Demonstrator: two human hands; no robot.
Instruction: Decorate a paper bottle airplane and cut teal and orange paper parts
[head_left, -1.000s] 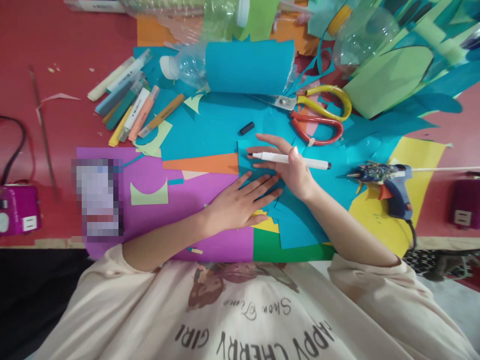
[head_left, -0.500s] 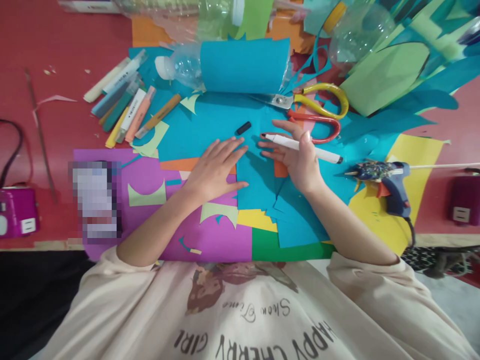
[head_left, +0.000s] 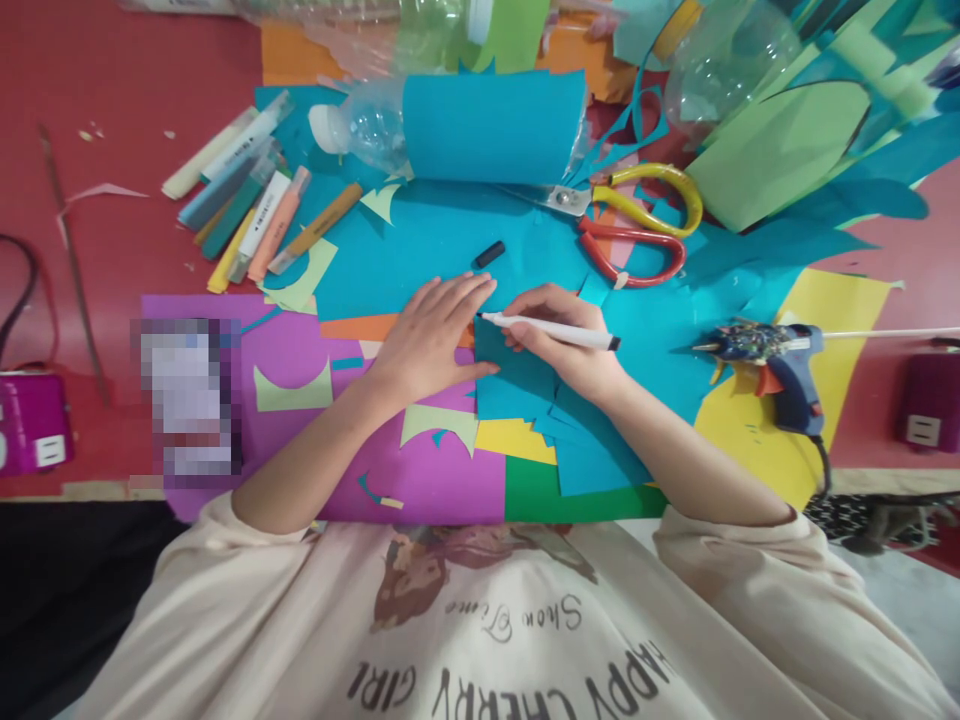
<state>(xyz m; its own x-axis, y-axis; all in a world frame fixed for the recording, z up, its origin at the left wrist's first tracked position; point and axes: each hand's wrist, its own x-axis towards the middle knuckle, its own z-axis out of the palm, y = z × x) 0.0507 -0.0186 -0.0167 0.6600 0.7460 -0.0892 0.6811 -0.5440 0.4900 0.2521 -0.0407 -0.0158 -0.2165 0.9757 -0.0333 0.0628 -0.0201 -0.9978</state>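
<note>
My left hand (head_left: 431,340) lies flat with its fingers spread, at the left edge of a piece of blue paper (head_left: 517,390). In my right hand (head_left: 574,345) a white marker (head_left: 559,330) is gripped like a pen. Its uncapped dark tip points left, at the blue paper close to my left fingers; whether it touches cannot be made out. The black marker cap (head_left: 490,254) rests on the blue paper just beyond both hands. Farther back lie scissors (head_left: 630,215) with one yellow and one red handle, beside a plastic bottle (head_left: 367,130) wrapped in blue paper.
Several coloured markers (head_left: 255,205) lie at the back left. A phone (head_left: 191,400), blurred out, is on purple paper (head_left: 292,440). At right a glue gun (head_left: 787,370) rests on yellow paper (head_left: 847,310). Green cut paper (head_left: 780,150) and another bottle (head_left: 727,70) fill the back right.
My right hand has turned over from palm-up and brought the marker down and left, changing to a writing grip. The left hand has stayed in place.
</note>
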